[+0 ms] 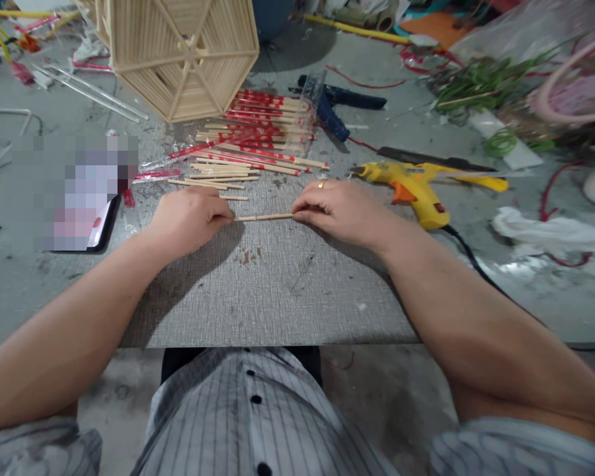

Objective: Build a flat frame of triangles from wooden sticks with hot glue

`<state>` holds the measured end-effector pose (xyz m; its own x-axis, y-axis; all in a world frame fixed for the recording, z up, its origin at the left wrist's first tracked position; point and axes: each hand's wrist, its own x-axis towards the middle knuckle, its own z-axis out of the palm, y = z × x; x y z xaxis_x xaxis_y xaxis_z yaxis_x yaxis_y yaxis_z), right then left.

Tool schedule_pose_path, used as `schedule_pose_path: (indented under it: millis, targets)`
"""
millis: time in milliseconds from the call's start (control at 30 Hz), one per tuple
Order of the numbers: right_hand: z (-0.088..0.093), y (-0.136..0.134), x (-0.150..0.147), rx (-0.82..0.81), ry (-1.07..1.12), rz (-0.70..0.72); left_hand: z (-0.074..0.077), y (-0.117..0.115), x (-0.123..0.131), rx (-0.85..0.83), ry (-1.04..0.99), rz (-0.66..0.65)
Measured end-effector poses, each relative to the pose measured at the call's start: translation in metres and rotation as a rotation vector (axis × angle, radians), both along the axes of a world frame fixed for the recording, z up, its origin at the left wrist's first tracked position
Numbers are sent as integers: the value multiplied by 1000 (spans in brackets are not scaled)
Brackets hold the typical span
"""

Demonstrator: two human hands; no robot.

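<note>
My left hand (pixel 194 215) and my right hand (pixel 341 210) are closed, each pinching one end of a thin wooden stick (pixel 274 216) low over the grey table. A seam shows near its middle, so it may be two pieces end to end; I cannot tell. Just beyond my left fingers lie several loose bare sticks (pixel 223 177). Behind these is a pile of chopsticks with red printed wrapping (pixel 262 125), partly under clear plastic. A yellow glue gun (pixel 421 188) with an orange trigger rests to the right of my right hand.
A hexagonal structure of wooden sticks (pixel 188 59) stands at the back. A phone (pixel 96 228), partly blurred, lies left. Dark blue pliers-like tool (pixel 337 106) lies behind the glue gun. Green plant stems (pixel 486 86) and crumpled white tissue (pixel 545 228) are at right.
</note>
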<state>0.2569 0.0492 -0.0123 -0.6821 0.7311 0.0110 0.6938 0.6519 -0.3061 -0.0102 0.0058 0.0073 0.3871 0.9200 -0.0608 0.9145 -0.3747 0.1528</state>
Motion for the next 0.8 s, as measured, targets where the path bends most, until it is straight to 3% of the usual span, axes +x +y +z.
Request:
schedule_pose_path:
  millis: [800]
  targets:
    - [-4, 2, 1, 5, 24, -4, 0, 1, 0, 8, 1, 32]
